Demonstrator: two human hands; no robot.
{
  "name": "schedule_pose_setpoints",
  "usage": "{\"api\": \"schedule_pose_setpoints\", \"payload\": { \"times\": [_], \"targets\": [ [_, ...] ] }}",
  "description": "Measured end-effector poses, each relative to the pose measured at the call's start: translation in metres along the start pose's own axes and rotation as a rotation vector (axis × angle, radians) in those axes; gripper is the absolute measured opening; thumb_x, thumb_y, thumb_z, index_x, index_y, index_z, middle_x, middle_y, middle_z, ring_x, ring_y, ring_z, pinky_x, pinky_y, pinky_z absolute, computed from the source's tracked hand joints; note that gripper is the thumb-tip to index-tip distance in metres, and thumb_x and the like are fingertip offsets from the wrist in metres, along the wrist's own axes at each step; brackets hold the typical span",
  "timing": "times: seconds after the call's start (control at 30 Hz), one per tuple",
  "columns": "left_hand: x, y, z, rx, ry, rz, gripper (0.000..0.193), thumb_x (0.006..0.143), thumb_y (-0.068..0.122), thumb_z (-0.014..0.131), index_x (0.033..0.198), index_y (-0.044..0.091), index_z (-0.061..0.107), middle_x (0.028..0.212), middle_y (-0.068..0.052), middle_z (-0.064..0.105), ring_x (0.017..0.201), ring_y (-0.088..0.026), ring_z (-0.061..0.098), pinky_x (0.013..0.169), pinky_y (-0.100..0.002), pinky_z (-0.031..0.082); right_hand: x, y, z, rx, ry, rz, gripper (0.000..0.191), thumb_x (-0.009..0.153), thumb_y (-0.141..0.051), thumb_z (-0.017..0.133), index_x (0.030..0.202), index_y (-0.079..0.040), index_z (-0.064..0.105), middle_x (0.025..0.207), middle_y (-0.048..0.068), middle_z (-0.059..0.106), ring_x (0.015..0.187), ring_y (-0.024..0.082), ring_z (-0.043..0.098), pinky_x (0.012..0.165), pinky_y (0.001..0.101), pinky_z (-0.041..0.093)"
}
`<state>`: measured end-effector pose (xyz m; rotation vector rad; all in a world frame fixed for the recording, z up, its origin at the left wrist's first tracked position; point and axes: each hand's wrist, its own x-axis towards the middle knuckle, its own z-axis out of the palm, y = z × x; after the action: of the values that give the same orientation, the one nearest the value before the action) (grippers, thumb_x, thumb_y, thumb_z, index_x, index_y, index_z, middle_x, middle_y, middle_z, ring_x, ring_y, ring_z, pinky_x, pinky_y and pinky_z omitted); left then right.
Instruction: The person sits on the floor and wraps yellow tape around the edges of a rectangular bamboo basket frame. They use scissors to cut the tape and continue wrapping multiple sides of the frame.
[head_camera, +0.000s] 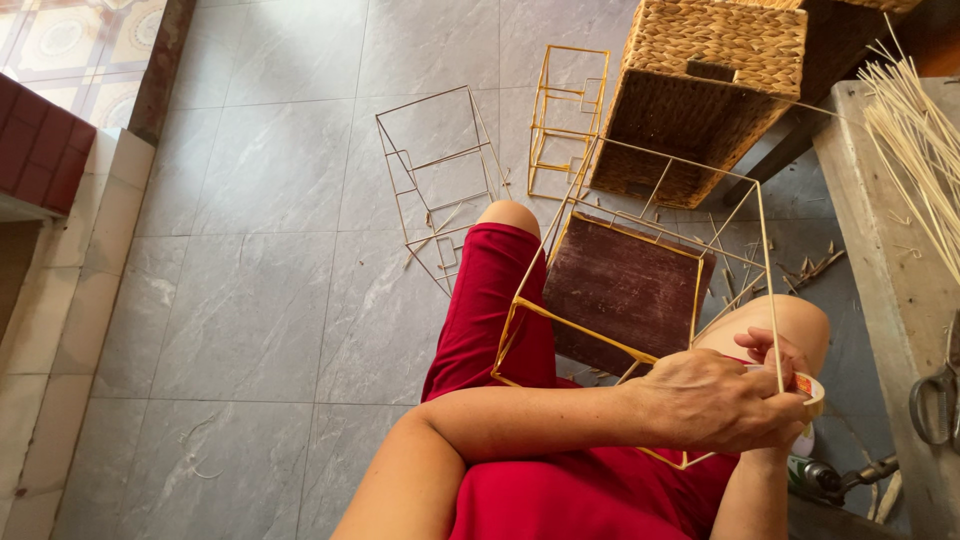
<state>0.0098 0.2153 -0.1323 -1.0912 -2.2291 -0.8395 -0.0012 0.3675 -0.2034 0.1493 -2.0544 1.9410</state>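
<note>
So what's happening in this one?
A seated person holds a wire box frame across their lap. The left hand and right hand meet at its near corner around a roll of tape. Two more frames stand on the floor beside a woven basket. Scissors lie on the bench.

The grey tiled floor (270, 260) carries two bare wire frames (440, 180), one of them yellow (565, 120), a woven basket (700, 95), a dark brown board (620, 290) and scattered stick scraps (815, 265), while the tabletop (890, 270) at the right carries scissors (935, 395) and pale reeds (920, 150).
</note>
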Motion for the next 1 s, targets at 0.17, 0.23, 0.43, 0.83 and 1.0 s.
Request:
{"api": "schedule_pose_setpoints", "payload": {
  "times": [0.17,0.23,0.43,0.83,1.0],
  "targets": [
    [0.0,0.0,-0.002,-0.017,0.009,0.002,0.02,0.111,0.022,0.048,0.124,0.014,0.062,0.087,-0.006,0.064,0.065,-0.017,0.066,0.054,-0.033,0.05,-0.001,-0.003,0.002,0.015,0.013,-0.006,0.033,0.121,-0.028,0.047,0.125,0.001,0.063,0.115,0.013,0.068,0.111,0.02,0.065,0.102,0.0337,0.052],
    [0.0,0.0,-0.004,-0.014,-0.007,-0.007,0.021,0.11,0.022,0.048,0.123,0.014,0.062,0.085,-0.005,0.064,0.064,-0.017,0.066,0.054,-0.033,0.05,0.0,-0.002,0.003,0.04,0.021,0.009,0.032,0.121,-0.026,0.049,0.124,0.002,0.063,0.115,0.013,0.068,0.11,0.02,0.065,0.101,0.0338,0.052],
    [0.002,0.0,-0.006,0.007,-0.012,0.014,0.02,0.11,0.021,0.047,0.12,0.013,0.062,0.085,-0.007,0.064,0.065,-0.018,0.066,0.055,-0.034,0.051,0.001,-0.002,0.002,0.07,0.028,0.019,0.033,0.12,-0.026,0.049,0.123,0.003,0.064,0.113,0.013,0.069,0.108,0.02,0.066,0.099,0.033,0.052],
    [0.008,0.002,-0.023,-0.033,-0.085,-0.028,0.019,0.105,0.03,0.054,0.104,0.013,0.063,0.079,-0.006,0.064,0.06,-0.02,0.067,0.048,-0.036,0.049,0.011,-0.007,0.001,-0.015,-0.004,-0.038,0.036,0.119,-0.029,0.047,0.123,0.003,0.063,0.117,0.014,0.069,0.109,0.02,0.064,0.1,0.0342,0.05],
    [0.023,0.001,-0.066,-0.067,-0.05,-0.056,0.026,0.099,0.04,0.062,0.092,0.015,0.063,0.068,-0.002,0.059,0.054,-0.021,0.065,0.045,-0.037,0.047,0.038,-0.056,0.021,-0.297,-0.073,-0.472,0.039,0.123,-0.034,0.045,0.121,0.0,0.063,0.122,0.013,0.066,0.123,0.022,0.06,0.109,0.0351,0.048]
  ]
}}
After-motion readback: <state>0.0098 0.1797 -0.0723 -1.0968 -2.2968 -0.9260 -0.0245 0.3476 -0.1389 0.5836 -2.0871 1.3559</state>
